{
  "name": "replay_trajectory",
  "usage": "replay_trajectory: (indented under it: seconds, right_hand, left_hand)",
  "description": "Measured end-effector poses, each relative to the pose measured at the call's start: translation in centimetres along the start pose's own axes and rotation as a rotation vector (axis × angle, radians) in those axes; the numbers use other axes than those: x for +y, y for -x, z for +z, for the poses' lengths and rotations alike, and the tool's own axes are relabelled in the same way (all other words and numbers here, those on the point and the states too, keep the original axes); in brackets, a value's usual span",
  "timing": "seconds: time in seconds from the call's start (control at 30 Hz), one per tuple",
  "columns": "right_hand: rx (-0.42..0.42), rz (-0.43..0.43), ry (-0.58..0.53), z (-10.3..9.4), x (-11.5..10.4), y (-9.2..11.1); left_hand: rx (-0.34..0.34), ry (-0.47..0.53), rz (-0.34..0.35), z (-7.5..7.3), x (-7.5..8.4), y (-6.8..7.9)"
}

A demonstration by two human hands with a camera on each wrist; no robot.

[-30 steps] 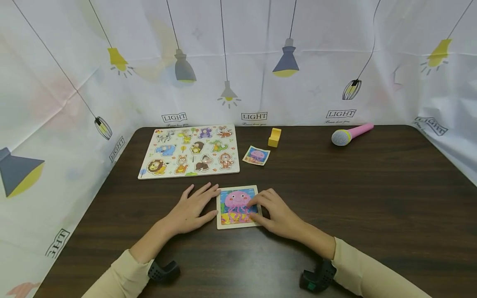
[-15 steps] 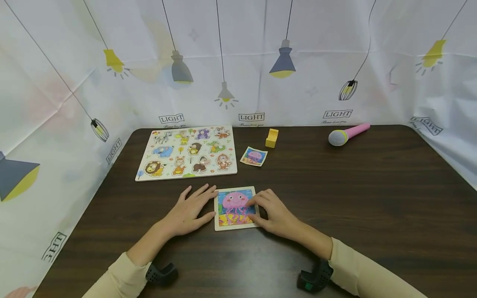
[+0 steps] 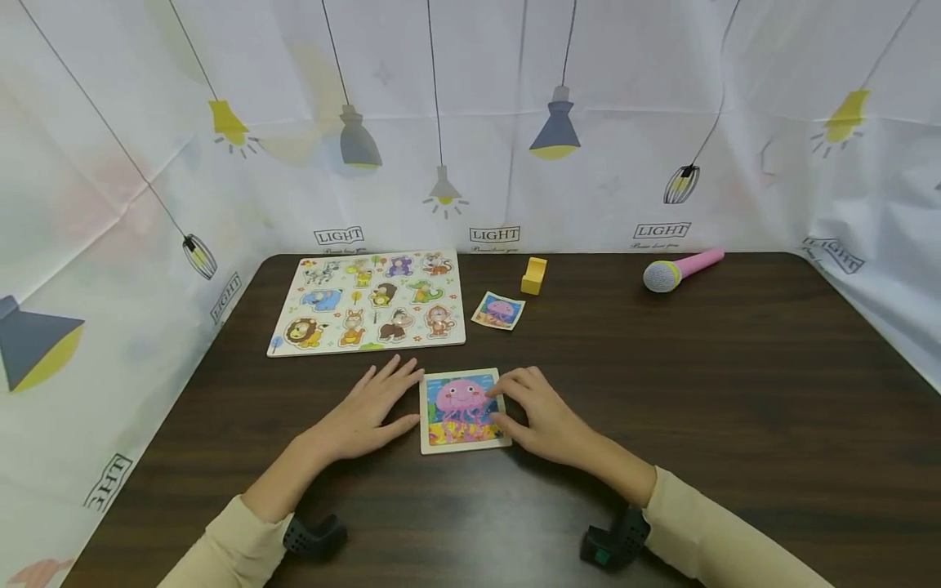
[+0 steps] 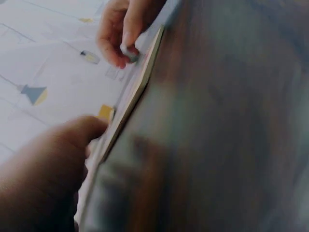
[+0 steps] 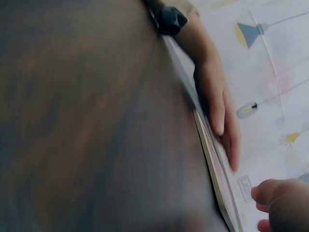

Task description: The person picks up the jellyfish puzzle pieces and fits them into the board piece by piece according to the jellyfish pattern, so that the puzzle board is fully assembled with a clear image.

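A square jellyfish jigsaw puzzle [image 3: 461, 398] in a pale wooden frame lies flat before me. Beside its left edge rests my left hand [image 3: 363, 418], fingers spread and straight, with the thumb and a fingertip at the frame. Over the right side of the puzzle, my right hand [image 3: 544, 418] pinches a small puzzle piece [image 4: 131, 54] between thumb and fingers. In the left wrist view that piece is above the frame; the fingers mostly hide it. The right wrist view shows the frame's edge [image 5: 212, 166] and my left hand alongside it.
A board with animal pieces [image 3: 367, 304] lies at the back left. Next to it are a small jellyfish picture card [image 3: 499, 311] and a yellow block [image 3: 533, 276]. A pink toy microphone [image 3: 680, 271] lies at the back right. A printed cloth [image 3: 617, 155] hangs behind the table.
My right thumb and fingertips have risen slightly from the puzzle, and a darker blue patch shows between them. My left hand has barely shifted. The head view has moved a little.
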State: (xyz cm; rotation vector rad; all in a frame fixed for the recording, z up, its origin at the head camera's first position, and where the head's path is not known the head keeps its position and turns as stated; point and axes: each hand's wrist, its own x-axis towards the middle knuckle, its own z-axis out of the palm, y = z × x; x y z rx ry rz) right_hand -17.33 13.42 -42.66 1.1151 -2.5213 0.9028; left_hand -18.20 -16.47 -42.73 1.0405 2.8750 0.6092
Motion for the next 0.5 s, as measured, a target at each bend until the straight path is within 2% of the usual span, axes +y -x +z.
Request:
replay_trajectory:
  seconds: [0.1,0.23,0.37,0.5]
  right_hand:
    - [0.014,0.031,0.043,-1.2,0.5,-0.1]
    - [0.047,0.060,0.133,-3.3,1.4,0.1]
    - [0.064,0.099,0.256,-5.5,2.4,0.7]
    - [0.098,0.141,0.381,-8.0,3.6,1.9]
  left_hand:
    - [0.031,-0.021,-0.020,-1.7,-0.3,0.3]
    - [0.077,-0.136,-0.083,-4.1,-0.8,1.6]
    - [0.124,-0.290,-0.198,-5.7,-1.1,3.4]
    - [0.171,-0.435,-0.311,-6.5,-1.5,5.1]
